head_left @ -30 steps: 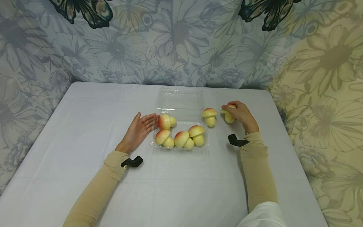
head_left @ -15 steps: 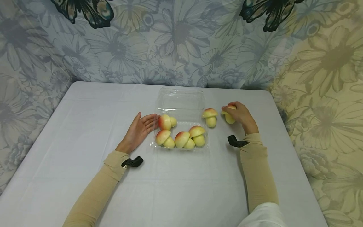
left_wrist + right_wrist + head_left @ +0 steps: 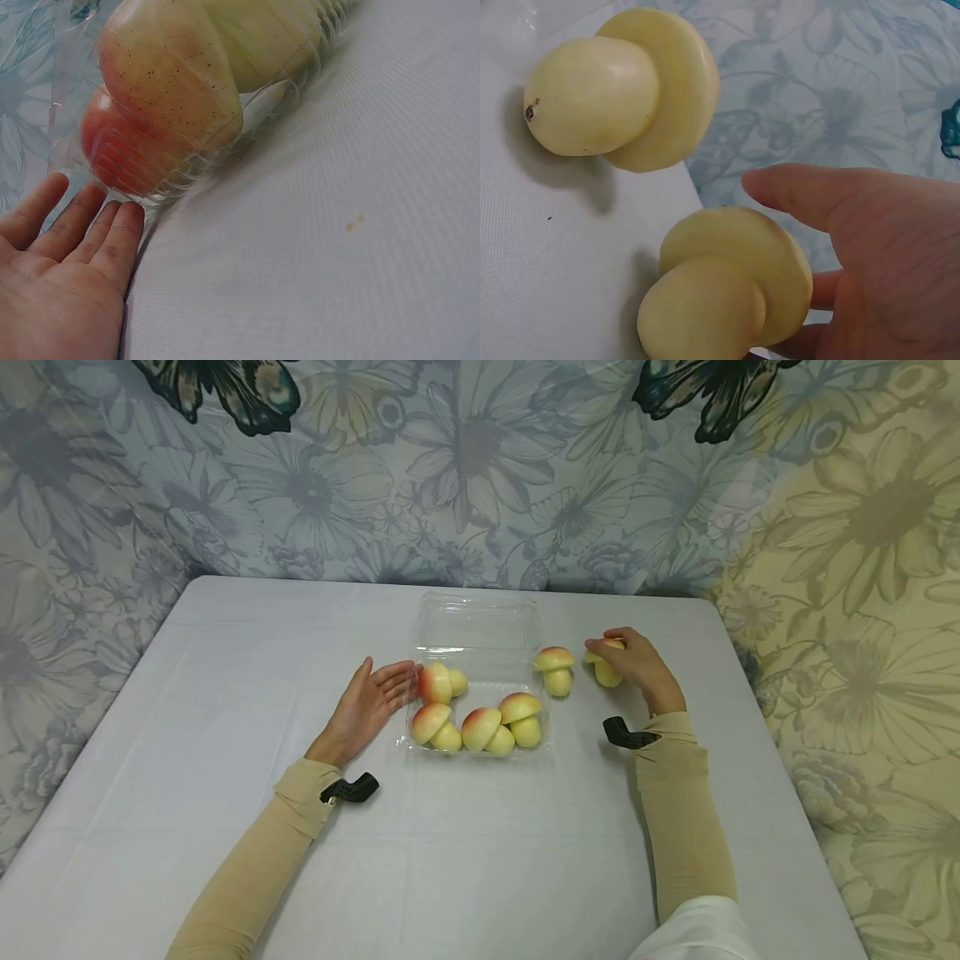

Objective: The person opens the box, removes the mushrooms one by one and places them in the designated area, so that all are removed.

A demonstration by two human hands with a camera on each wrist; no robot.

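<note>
My left hand (image 3: 358, 706) lies palm up with straight fingers. Its fingertips are right at the left wall of a clear plastic clamshell box (image 3: 480, 675), as the left wrist view shows too. Several toy mushrooms, yellow with red-tinged caps, lie in the box, one of them a mushroom (image 3: 431, 724) at its near left corner. To the right of the box, my right hand (image 3: 637, 664) holds another toy mushroom (image 3: 724, 285) by the cap, thumb on one side and fingers behind. Between that hand and the box stands a loose mushroom (image 3: 555, 671).
The box's transparent lid (image 3: 477, 625) is folded back toward the wall. A white cloth covers the table (image 3: 480, 860), whose far edge meets a flower-patterned wall covering (image 3: 480, 468). Black wrist cameras, such as the left camera (image 3: 351, 788), jut out from the sleeves.
</note>
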